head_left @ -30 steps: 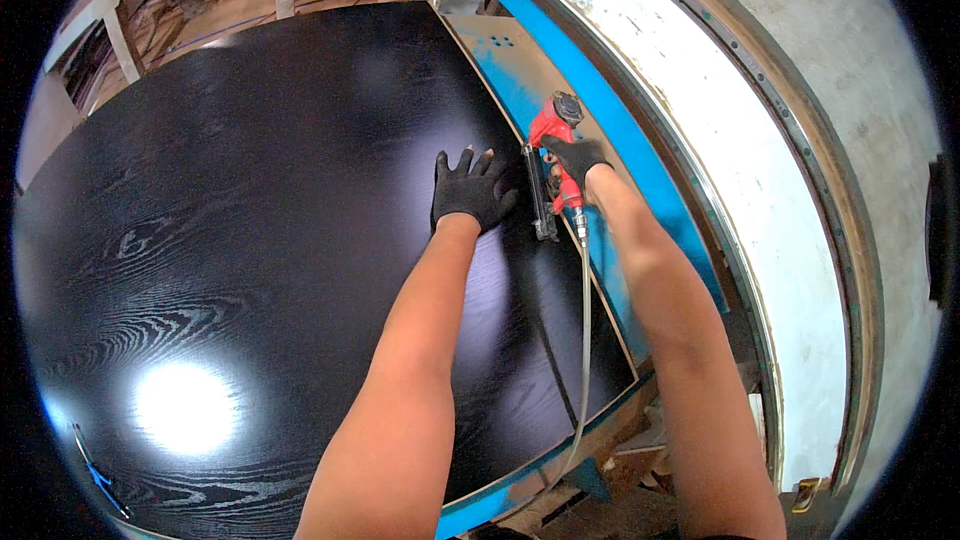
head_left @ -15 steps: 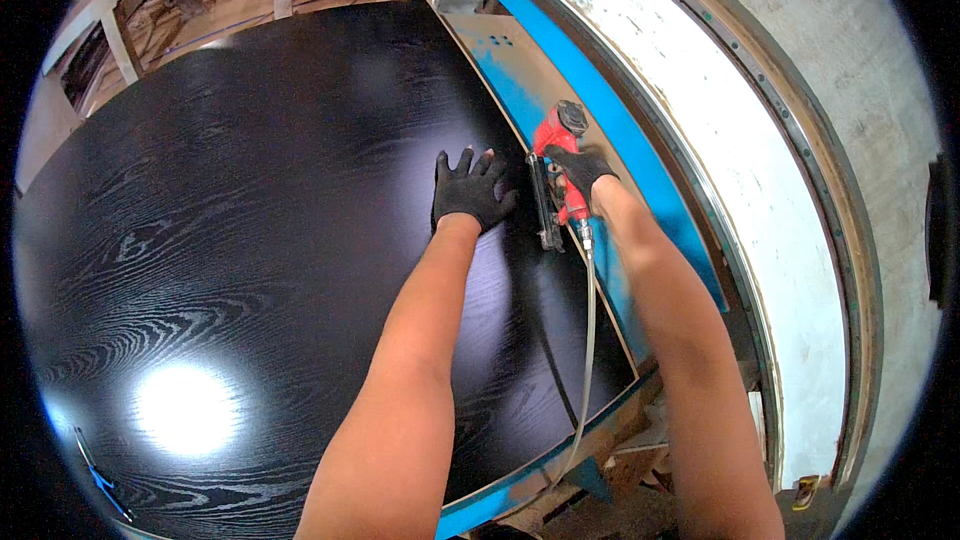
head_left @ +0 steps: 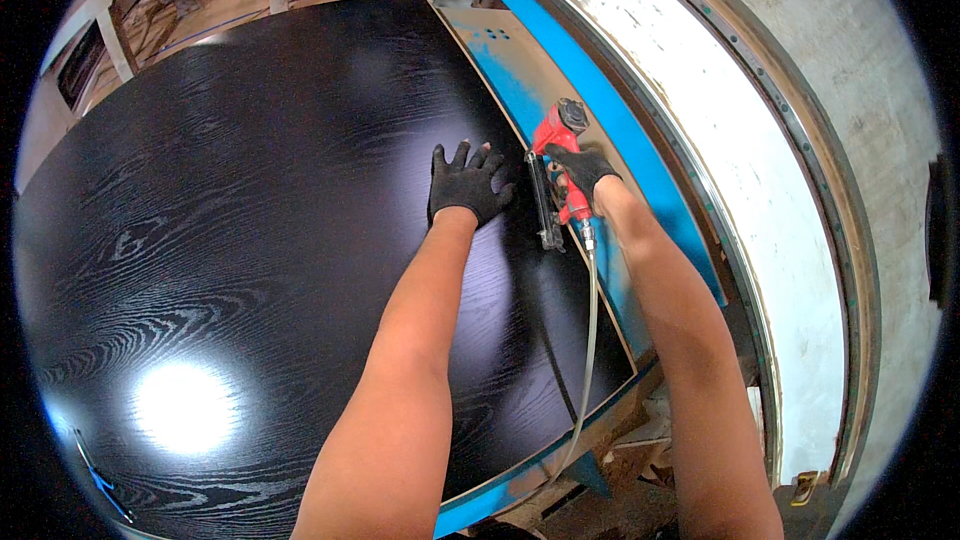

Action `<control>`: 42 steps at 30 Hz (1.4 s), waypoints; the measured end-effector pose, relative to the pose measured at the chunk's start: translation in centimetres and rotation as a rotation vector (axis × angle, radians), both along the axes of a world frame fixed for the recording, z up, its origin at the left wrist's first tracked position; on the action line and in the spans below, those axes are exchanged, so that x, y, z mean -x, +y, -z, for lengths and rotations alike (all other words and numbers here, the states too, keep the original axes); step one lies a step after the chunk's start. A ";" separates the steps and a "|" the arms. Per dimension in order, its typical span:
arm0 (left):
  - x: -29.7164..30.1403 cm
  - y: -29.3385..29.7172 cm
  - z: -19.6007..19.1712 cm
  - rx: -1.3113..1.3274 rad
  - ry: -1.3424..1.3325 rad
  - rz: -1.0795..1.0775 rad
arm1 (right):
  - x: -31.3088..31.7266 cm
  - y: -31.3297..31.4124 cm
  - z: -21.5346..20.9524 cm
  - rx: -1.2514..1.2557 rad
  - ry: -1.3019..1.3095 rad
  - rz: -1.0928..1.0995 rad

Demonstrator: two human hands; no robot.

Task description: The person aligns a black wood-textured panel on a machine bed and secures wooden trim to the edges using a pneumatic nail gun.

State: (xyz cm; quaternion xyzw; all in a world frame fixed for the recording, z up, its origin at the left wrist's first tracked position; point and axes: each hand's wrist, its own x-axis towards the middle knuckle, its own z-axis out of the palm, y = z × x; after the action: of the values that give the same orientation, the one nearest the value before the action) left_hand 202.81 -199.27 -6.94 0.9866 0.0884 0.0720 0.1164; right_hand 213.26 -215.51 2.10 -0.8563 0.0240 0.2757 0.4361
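A large black wood-grain panel (head_left: 280,190) spreads out in front of me. My left hand (head_left: 470,187), in a black glove with some bare fingertips, lies flat on it near its right edge, fingers spread. Just to the right, my gloved right hand (head_left: 590,168) is wrapped round the grip of a red and black air nail gun (head_left: 562,130). The gun lies along the panel's right edge, its dark magazine over the black surface. From its lower end a clear air hose (head_left: 592,330) runs down past the panel's near edge. Whether the gun's nose touches the panel is hidden.
Right of the panel lies a tan board (head_left: 520,50) with blue overspray, beside a bright blue strip (head_left: 600,70). Farther right runs a long white surface (head_left: 745,160) with a dark frame. A blue, pen-like tool (head_left: 102,483) lies at the lower left.
Both hands and the nail gun keep almost the same places. The whole view has shifted very slightly, and the left hand appears a touch farther left and up.
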 end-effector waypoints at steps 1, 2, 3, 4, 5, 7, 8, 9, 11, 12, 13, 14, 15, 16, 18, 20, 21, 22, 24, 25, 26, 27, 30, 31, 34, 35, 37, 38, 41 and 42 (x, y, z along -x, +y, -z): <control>0.0 0.0 0.1 0.000 0.001 0.000 | 0.0 0.0 0.1 0.000 0.001 0.000; 0.0 0.0 0.1 0.002 -0.007 0.001 | -0.3 -0.2 0.4 -0.018 0.008 -0.001; 0.0 0.0 0.1 0.004 -0.015 0.002 | -0.6 -0.3 0.7 -0.036 0.016 -0.001; -0.1 0.0 0.2 0.004 -0.018 0.004 | -0.9 -0.4 1.0 -0.036 0.013 0.000; -0.1 0.0 0.2 0.002 -0.022 0.001 | -1.1 -0.3 1.3 -0.042 -0.013 -0.004; -0.2 -0.1 0.3 0.001 -0.029 0.002 | -1.5 -0.7 1.7 -0.047 -0.042 -0.005; -0.1 0.0 0.2 0.006 -0.019 0.000 | -1.0 -0.4 1.3 -0.041 -0.039 0.004; 0.0 0.1 0.2 0.011 -0.009 -0.001 | -0.4 -0.1 0.8 -0.035 -0.037 0.013; 0.1 0.2 0.4 0.010 -0.012 -0.007 | 0.5 0.3 -0.1 -0.036 -0.031 0.028; 0.1 0.3 0.4 0.009 -0.016 -0.011 | 0.8 0.4 -0.4 -0.036 -0.025 0.043; 0.1 0.3 0.4 0.010 -0.019 -0.009 | 0.9 0.1 -0.6 -0.036 -0.029 0.046; 0.1 0.2 0.4 -0.002 -0.017 -0.002 | 1.2 -0.1 -0.8 -0.044 -0.033 0.058; 0.1 0.2 0.3 -0.013 -0.015 0.006 | 1.6 -0.4 -1.0 -0.052 -0.038 0.072; -0.1 0.2 0.3 -0.011 -0.021 0.012 | 1.9 -1.0 -1.4 -0.050 -0.044 0.078; -0.2 0.5 0.8 -0.049 -0.053 0.009 | 4.7 -1.5 -3.8 -0.112 -0.080 0.091; -0.7 0.0 0.9 -0.025 -0.072 0.013 | 7.1 -3.9 -5.0 -0.216 -0.080 0.076; -0.7 0.0 0.8 -0.012 -0.075 0.002 | 8.7 -4.5 -5.6 -0.330 -0.064 0.046; -0.6 0.1 0.7 -0.015 -0.042 0.014 | 10.7 -4.8 -6.3 -0.271 -0.098 0.109; 0.1 1.1 1.5 -0.027 -0.052 0.032 | 14.3 -5.7 -6.8 -0.259 -0.088 0.202; 0.2 1.1 1.8 -0.031 -0.063 0.055 | 15.7 -7.1 -7.0 -0.291 -0.098 0.215; 0.2 0.7 1.7 -0.019 -0.043 0.088 | 17.1 -8.9 -7.1 -0.316 -0.112 0.235; 0.9 0.3 1.6 -0.026 -0.051 0.093 | 18.4 -11.0 -6.4 -0.303 -0.171 0.209; 3.0 -1.5 -0.4 -0.123 0.068 0.123 | 23.2 -15.6 -6.2 -0.300 -0.230 0.257; 3.7 -2.1 -0.4 -0.129 0.065 0.131 | 25.6 -16.5 -7.3 -0.378 -0.148 0.352; 6.0 -3.6 -0.6 -0.118 0.061 0.152 | 29.5 -19.6 -6.2 -0.364 -0.468 0.432; 6.9 -4.6 -1.0 -0.123 0.052 0.160 | 30.8 -20.9 -6.2 -0.369 -0.477 0.440; 8.5 -5.5 -0.5 -0.103 0.128 0.192 | 32.4 -22.3 -5.1 -0.520 -0.321 0.575; 9.4 -6.1 -0.8 -0.103 0.117 0.206 | 33.5 -22.7 -5.3 -0.522 -0.355 0.604; 11.5 -6.6 -0.5 -0.113 0.085 0.224 | 36.3 -22.7 -5.7 -0.552 -0.406 0.671; 12.2 -6.9 -0.4 -0.122 0.085 0.225 | 37.0 -23.2 -5.6 -0.559 -0.415 0.670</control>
State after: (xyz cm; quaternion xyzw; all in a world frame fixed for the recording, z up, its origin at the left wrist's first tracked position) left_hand 190.56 -206.16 -6.56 0.9977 -0.0225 0.0221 0.0598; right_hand 176.30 -238.71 7.72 -0.6882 0.1360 -0.0608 0.7100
